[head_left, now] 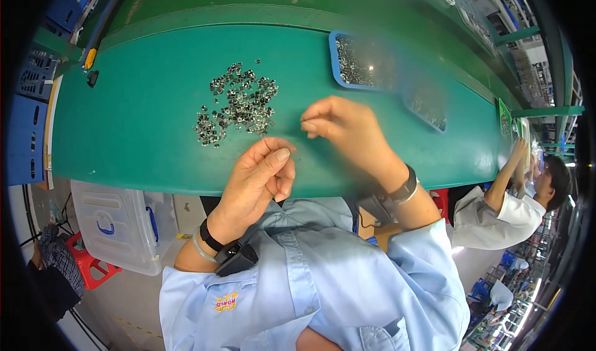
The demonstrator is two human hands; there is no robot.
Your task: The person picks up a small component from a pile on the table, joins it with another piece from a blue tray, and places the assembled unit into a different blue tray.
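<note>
Left hand: fingers curled, thumb laid along the bent forefinger, low over the near side of the surface. Right hand: thumb and forefinger brought nearly tip to tip, facing my left. Whether either has a piece between the tips I cannot tell; anything there is too small to make out. The two hands are near each other but apart.

Just beyond my left hand: a loose heap of small box-shaped metal parts, shiny, lying at all angles on the green top. Some strays at its edges, one set apart at the far side.

Beyond my right hand: a blue tray with many small metal pieces in it, and a second tray, blurred, also with metal pieces inside. I cannot tell whether these are the same kind as those in the heap.

Progress, my judgement: handling of the heap is under way and well short of done, since a good many parts lie loose. No separate finished group shows on the surface; whether the trays hold finished or waiting pieces stays open.

Farther right, a co-worker sits by a green tray.
</note>
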